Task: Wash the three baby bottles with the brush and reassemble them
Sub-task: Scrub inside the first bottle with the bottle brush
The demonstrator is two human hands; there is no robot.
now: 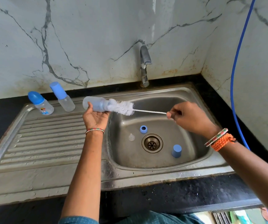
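My left hand (95, 118) holds an open baby bottle (94, 105) sideways over the sink's left rim, mouth to the right. My right hand (188, 116) pinches the thin handle of a white bottle brush (123, 108), whose bristle head sits at the bottle's mouth. In the sink basin (194, 143) lie a blue screw ring (143, 129), a clear teat (131, 137) and a blue cap (176, 151). Two capped bottles stand at the back of the drainboard: one with a rounded blue cap (40, 103), one with a tall blue cap (62, 97).
A steel tap (145, 65) rises behind the basin, with no water running. The drain (152, 143) is in the basin's middle. A ribbed drainboard (46, 143) stretches to the left. A blue hose (238, 65) hangs along the right wall. Black counter surrounds the sink.
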